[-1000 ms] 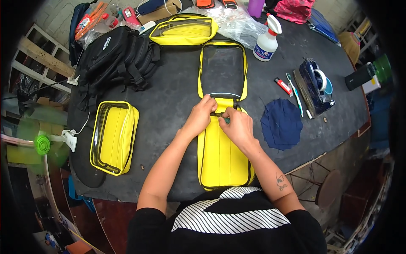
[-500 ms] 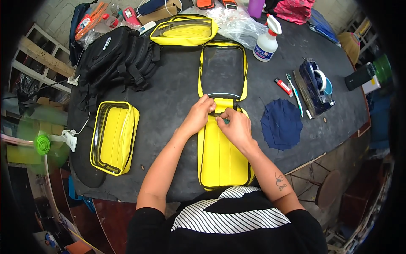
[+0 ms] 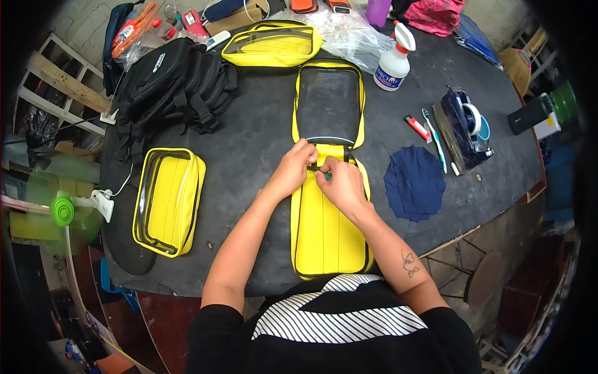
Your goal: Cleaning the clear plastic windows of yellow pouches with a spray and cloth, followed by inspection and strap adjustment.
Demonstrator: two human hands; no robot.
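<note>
Open pouch: The yellow pouch (image 3: pixel 328 206) lay flat on the dark table (image 3: pixel 249 143), right in front of you, with its clear flap (image 3: pixel 329 103) folded open away from you.
Left hand: Your left hand (image 3: pixel 291 169) sat at the fold of the pouch. Its fingers were curled and pinching the edge there.
Right hand: Your right hand (image 3: pixel 341 182) was touching the left one. Its fingers were clenched on something small; I could not tell what it was.
What could go wrong: I think the small piece could slip out of your pinch, because both hands were squeezed into one tiny spot. A hard tug could also drag the pouch toward you and off the table edge.
Around the pouch: A blue cloth (image 3: pixel 414 182) lay just to its right. A spray bottle (image 3: pixel 393 59) stood past the flap, to the right. A closed yellow pouch (image 3: pixel 168 199) lay well to the left, and a black backpack (image 3: pixel 171 87) sat beyond that.
In the way: Nothing lay on the pouch but your own hands, which hid the fold.
</note>
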